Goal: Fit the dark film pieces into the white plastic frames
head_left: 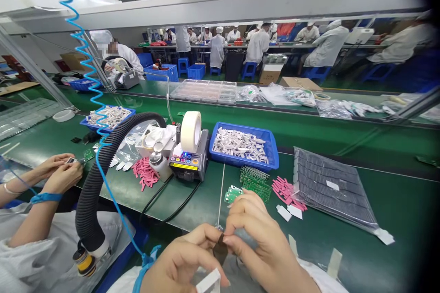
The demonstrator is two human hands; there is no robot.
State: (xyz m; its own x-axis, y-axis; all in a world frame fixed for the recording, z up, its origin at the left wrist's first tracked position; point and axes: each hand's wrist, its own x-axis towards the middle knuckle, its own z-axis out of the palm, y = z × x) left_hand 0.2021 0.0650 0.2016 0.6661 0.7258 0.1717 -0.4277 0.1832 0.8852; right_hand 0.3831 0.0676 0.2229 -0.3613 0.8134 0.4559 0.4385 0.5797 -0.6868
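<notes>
My left hand [182,261] and my right hand [261,242] meet at the bottom centre, close to my body. Both pinch a small dark brown strip [220,249] between thumb and fingertips. A small white piece [208,282] sits just under my left fingers; I cannot tell whether it is held. A blue wrist strap [141,270] circles my left wrist. Just beyond my right hand lie small green circuit boards [255,182], pink strips [284,191] and white tabs [288,212] on the green bench [395,201].
A tape dispenser [189,153] with a white roll stands centre, a blue tray [244,146] of white parts beside it. A black corrugated hose [99,174] and blue coiled cord [82,55] hang left. A co-worker's hands [60,171] work at left. A grey bag [335,192] lies right.
</notes>
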